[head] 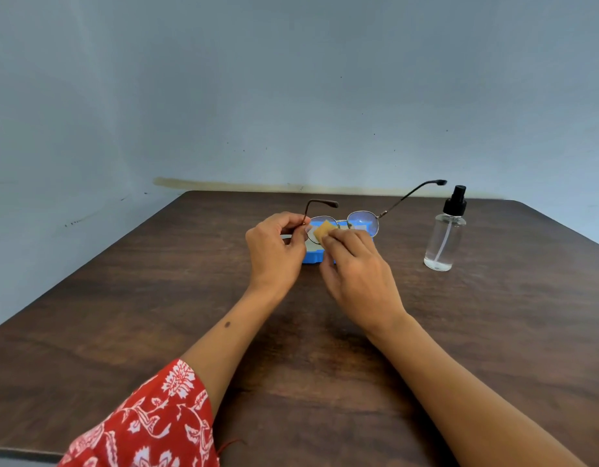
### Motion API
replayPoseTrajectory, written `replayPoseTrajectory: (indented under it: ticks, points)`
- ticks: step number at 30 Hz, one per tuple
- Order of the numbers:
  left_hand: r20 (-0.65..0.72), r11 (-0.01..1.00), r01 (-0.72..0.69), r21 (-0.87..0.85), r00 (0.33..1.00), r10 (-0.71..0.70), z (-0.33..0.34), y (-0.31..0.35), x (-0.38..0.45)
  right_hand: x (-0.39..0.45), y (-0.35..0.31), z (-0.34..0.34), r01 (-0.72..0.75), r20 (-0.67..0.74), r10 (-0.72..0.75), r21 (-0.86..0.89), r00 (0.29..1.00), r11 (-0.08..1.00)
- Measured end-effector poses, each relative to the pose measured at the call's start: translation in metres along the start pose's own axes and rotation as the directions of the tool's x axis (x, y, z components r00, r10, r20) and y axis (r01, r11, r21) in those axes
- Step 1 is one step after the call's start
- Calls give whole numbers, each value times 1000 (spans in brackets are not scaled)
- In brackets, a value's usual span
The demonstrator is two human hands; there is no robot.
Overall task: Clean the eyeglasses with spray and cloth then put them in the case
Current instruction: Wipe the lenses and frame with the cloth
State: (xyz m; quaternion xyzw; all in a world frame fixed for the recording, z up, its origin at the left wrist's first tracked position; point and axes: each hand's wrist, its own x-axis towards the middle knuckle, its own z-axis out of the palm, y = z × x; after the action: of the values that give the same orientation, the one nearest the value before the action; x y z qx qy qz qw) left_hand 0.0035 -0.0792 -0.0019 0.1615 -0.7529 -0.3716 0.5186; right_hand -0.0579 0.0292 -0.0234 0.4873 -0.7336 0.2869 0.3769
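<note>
Thin metal-framed eyeglasses [362, 221] are held up over the table with both temples unfolded and pointing away from me. My left hand [274, 251] pinches the frame at the left hinge. My right hand [355, 264] presses a small tan cloth [323, 229] against the left lens. A blue glasses case [313, 257] lies open on the table right behind my hands, mostly hidden by them. A clear spray bottle [444, 235] with a black pump top stands upright to the right, apart from my hands.
The dark wooden table [156, 298] reaches back to a pale blue-grey wall [291, 96]. Its left edge slants off toward the near left corner. My left arm wears a red floral sleeve [150, 423].
</note>
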Motion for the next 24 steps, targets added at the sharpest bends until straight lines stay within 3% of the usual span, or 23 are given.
replayPoseTrajectory:
  ticks: [3, 8, 13, 18, 24]
  points:
    - [0, 1000, -2, 0, 1000, 2, 1, 0, 0, 1, 1, -1, -29, 3, 29, -39, 1000, 999]
    - [-9, 1000, -24, 16, 1000, 24, -1, 0, 2, 0, -7, -1, 73, 48, -75, 26, 996, 997]
    - [-14, 1000, -22, 11, 1000, 23, 2, 1, 0, 3, 1, 1, -49, 16, 50, -60, 999, 997]
    - [-15, 1000, -21, 23, 1000, 22, 5, 3, -2, -1, -8, 4, 30, 33, -30, 1, 999, 1000]
    - [-6, 999, -24, 26, 1000, 24, 5, 3, -3, 2, -1, 1, -52, 27, 55, -79, 998, 996]
